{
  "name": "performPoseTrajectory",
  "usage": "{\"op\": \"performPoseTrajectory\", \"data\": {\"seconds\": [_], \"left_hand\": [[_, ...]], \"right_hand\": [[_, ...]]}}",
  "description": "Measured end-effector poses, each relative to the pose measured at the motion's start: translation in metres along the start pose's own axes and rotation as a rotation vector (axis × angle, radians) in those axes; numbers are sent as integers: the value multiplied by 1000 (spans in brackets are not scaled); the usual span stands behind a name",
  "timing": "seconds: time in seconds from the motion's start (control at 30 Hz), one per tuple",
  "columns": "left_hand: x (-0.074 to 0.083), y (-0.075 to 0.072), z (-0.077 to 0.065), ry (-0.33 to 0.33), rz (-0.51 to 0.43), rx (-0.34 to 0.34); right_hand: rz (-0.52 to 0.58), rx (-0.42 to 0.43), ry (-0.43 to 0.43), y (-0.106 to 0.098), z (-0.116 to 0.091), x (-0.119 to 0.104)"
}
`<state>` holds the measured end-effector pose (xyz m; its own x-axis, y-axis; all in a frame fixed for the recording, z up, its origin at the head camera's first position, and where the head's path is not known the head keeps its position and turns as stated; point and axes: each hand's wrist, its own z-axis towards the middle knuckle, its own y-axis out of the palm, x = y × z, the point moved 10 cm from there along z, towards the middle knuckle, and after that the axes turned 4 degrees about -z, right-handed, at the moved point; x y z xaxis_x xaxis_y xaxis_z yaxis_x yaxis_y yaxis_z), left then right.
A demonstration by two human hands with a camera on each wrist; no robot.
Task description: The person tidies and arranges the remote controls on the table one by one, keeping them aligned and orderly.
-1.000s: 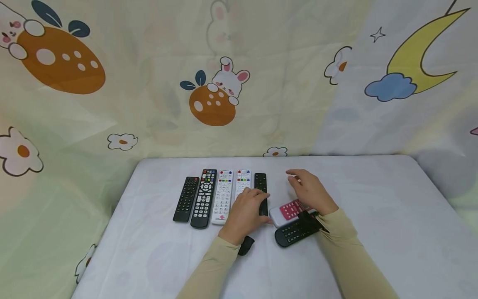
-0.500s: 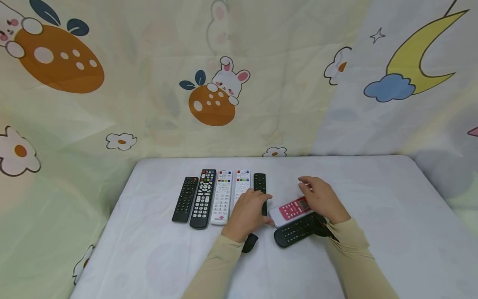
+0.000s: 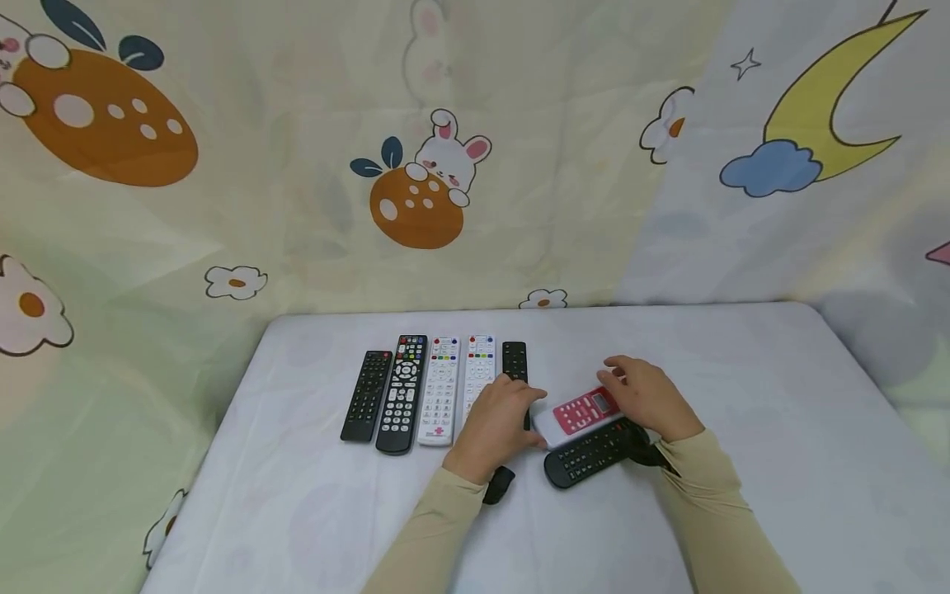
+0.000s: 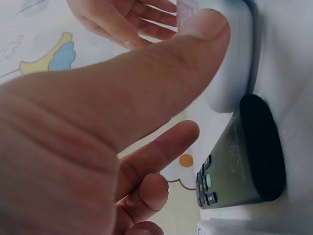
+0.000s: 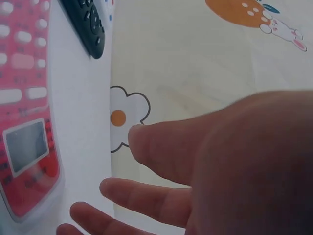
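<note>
My left hand (image 3: 496, 425) hovers over the lower parts of a white remote control (image 3: 481, 363) and a black remote control (image 3: 514, 359). In the left wrist view its thumb lies across the white end of a pink-faced remote control (image 4: 234, 63); whether they touch I cannot tell. Its other fingers are loosely bent, holding nothing. My right hand (image 3: 653, 398) is by the far right end of that pink-faced remote. Its fingers are spread and apart from the remote's small display (image 5: 27, 147) in the right wrist view. A rounded black remote (image 3: 586, 456) lies slantwise in front, partly under the right wrist.
Left of my hands a small black remote (image 3: 367, 396), a larger black one (image 3: 402, 396) and a white one (image 3: 439, 392) lie side by side. They rest on a white-covered table (image 3: 319, 503). A patterned cloth (image 3: 297, 206) hangs behind the table's far edge.
My right hand has moved right and slightly down, uncovering the pink-faced remote's display. The left hand has shifted slightly right. The remotes lie about as before.
</note>
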<state>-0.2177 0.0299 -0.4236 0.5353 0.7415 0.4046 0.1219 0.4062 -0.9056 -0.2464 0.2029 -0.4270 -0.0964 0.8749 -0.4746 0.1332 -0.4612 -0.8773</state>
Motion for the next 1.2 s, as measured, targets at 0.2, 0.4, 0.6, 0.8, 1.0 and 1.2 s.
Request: {"op": "performPoseTrajectory", "data": {"seconds": [0.2,0.4,0.6,0.8,1.0,1.2], "left_hand": [[3,3,1,17,12,-5],[5,7,2,27,26,-16],[7,14,3,58,51,-45],[7,18,3,63,86,-58],[6,19,4,59,88,-60],[6,19,4,67,100,-63]], "right_hand": [[-43,-51,36,4,-1,4],[-53,-74,61,6,0,4],[-71,-111,90,12,0,7],[-87,-121,90,14,0,7],[-88,-119,82,15,0,3],[-82,-112,73,14,-1,2]]}}
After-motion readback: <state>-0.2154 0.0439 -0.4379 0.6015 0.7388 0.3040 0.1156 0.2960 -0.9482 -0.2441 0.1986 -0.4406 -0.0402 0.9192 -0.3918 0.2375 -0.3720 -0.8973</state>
